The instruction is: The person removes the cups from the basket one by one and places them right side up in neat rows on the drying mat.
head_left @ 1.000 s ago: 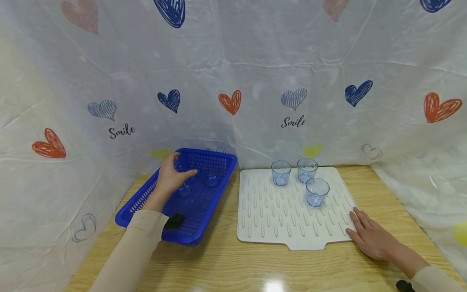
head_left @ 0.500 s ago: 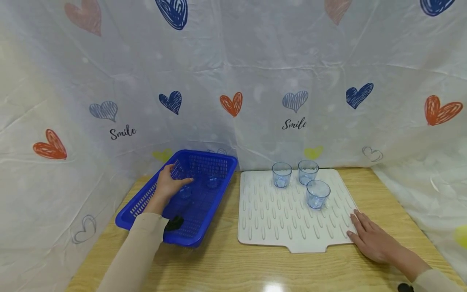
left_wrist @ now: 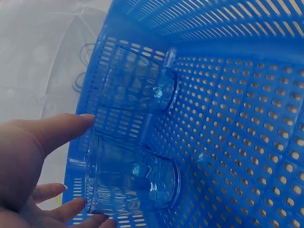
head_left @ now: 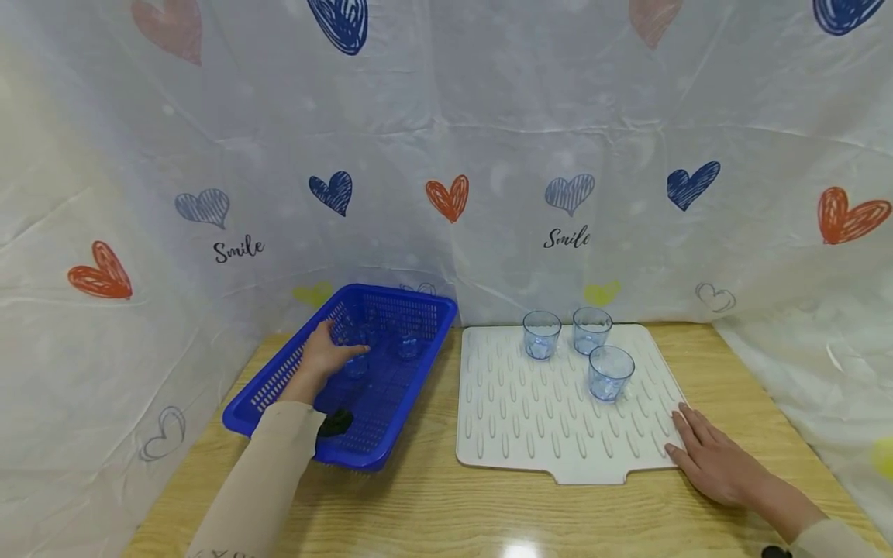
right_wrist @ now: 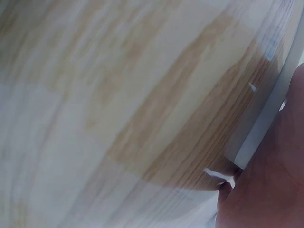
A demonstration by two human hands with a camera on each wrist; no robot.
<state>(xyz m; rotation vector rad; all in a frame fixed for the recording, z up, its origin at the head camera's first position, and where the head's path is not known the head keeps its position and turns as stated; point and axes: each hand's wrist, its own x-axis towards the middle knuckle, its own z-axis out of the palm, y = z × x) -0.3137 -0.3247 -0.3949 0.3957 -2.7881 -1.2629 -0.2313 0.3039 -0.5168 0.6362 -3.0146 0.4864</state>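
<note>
In the head view my left hand (head_left: 321, 358) reaches into the blue plastic basket (head_left: 391, 434), thumb and fingers spread. Its wrist view shows a clear bluish glass (left_wrist: 133, 178) just beneath the thumb (left_wrist: 71, 126), with the fingertips right at its rim. Another glass (left_wrist: 140, 80) sits beside it, farther along the basket wall. My right hand (head_left: 718, 461) lies with its fingers out straight on the right edge of a white ridged drying mat (head_left: 516, 434). Standing upright on that mat are three glasses: one on the left (head_left: 541, 335), one behind (head_left: 591, 332), one in front (head_left: 610, 373).
Both the basket and the mat rest on a wood-grain table (head_left: 432, 504). A white sheet printed with hearts (head_left: 446, 147) hangs right behind them and along the sides. Near the left cuff, a small dark object (head_left: 337, 422) shows against the basket.
My left hand has lowered deeper into the basket toward the glasses. The right hand stays on the mat's edge, and the three glasses there have not moved.
</note>
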